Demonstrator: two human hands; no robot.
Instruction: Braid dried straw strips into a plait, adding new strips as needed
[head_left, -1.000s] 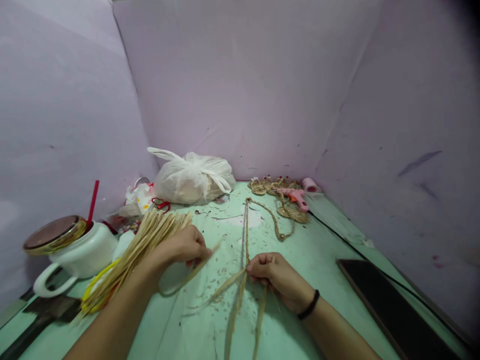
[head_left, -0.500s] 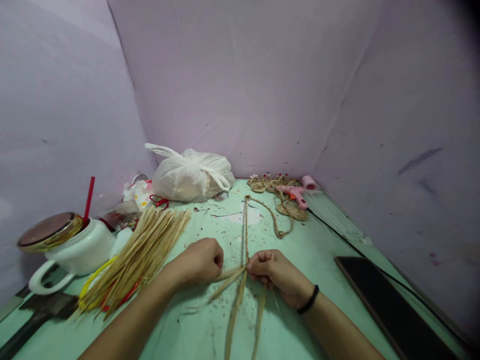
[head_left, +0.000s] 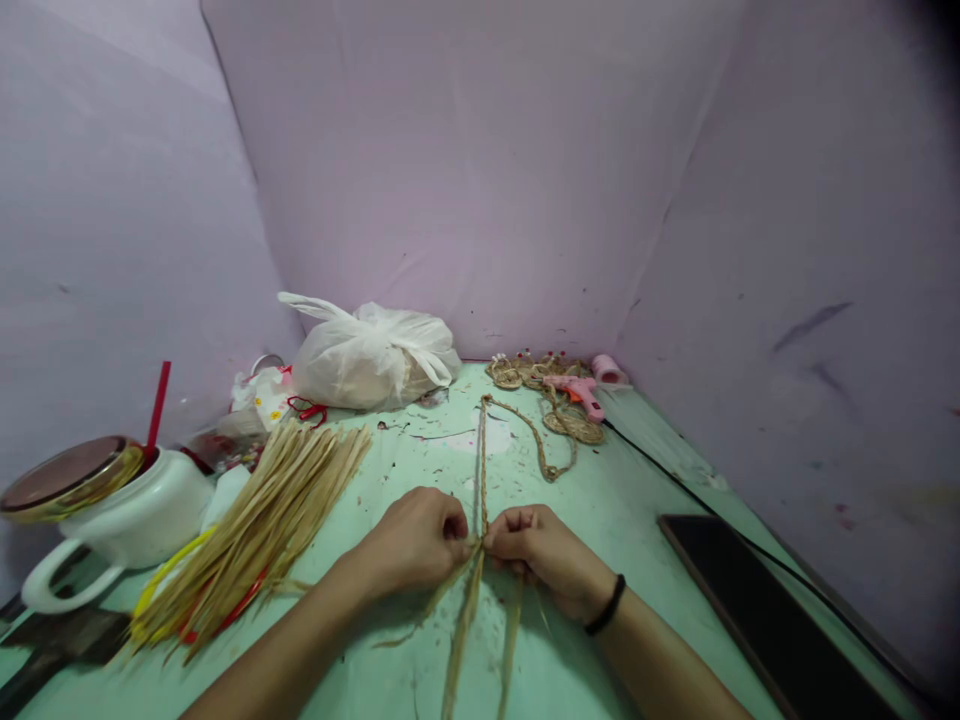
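Note:
A thin braid (head_left: 484,465) of tan dried fibre runs down the middle of the green tabletop, taut toward me. At its lower end my right hand (head_left: 551,560), with a black band at the wrist, pinches the braid and a strand. Just left of it, my left hand (head_left: 420,540) is closed on another fibre strand, its fingertips almost at the braid's end. Loose fibre strands (head_left: 463,635) hang from the joint toward me, between and below both hands. The braid's far part bends right in a loose curve.
To the left lie a bundle of dried fibre strips (head_left: 255,530), a white pot (head_left: 150,510) with a lid (head_left: 71,475), and a dark flat-bladed tool (head_left: 67,635). Behind are a white plastic bag (head_left: 371,355), a pink glue gun (head_left: 577,392) and coiled braids (head_left: 506,373). A dark flat slab (head_left: 757,610) lies right.
My left hand has moved right, in to the braid's end beside my right hand, bringing its strand along. My right hand keeps its pinch. The whole view has shifted slightly.

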